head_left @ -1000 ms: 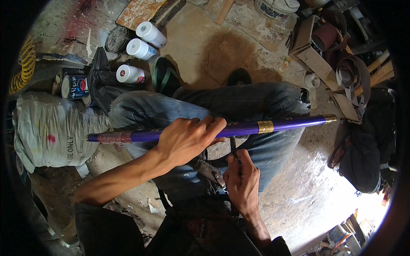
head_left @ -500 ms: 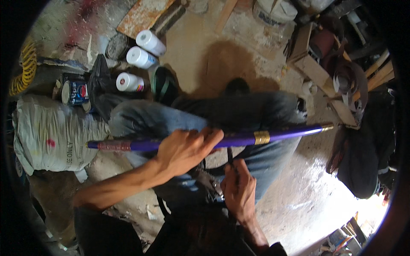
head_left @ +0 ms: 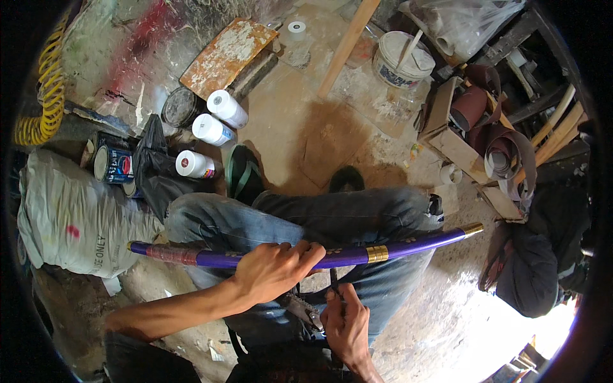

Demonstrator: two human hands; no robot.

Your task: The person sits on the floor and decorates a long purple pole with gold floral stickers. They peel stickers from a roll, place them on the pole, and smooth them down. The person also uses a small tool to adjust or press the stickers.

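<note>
A long, curved purple sword scabbard (head_left: 418, 247) lies across my lap, with a gold band (head_left: 377, 254), a gold tip (head_left: 472, 229) at the right and a reddish wrapped section (head_left: 172, 255) at the left. My left hand (head_left: 274, 271) is closed over its middle from above. Just below it, my right hand (head_left: 348, 322) pinches a thin dark strip (head_left: 334, 278); its upper end meets the scabbard's near edge. Whether it is a strap or a tool I cannot tell. Beside my right hand rests a worn metal object (head_left: 303, 311), partly hidden.
White-capped spray cans (head_left: 211, 129) and a paint tin (head_left: 113, 165) stand ahead left, near a stuffed pale sack (head_left: 76, 217). Ahead right are a white bucket (head_left: 402, 60) and a wooden box (head_left: 456, 150) with brown sandpaper rolls (head_left: 501, 153). Dark cloth (head_left: 530, 274) lies at right.
The whole view has shifted, so the scene sits lower. Both hands keep their grips. My right hand sits slightly nearer the scabbard, which now tilts up a bit more at its right end.
</note>
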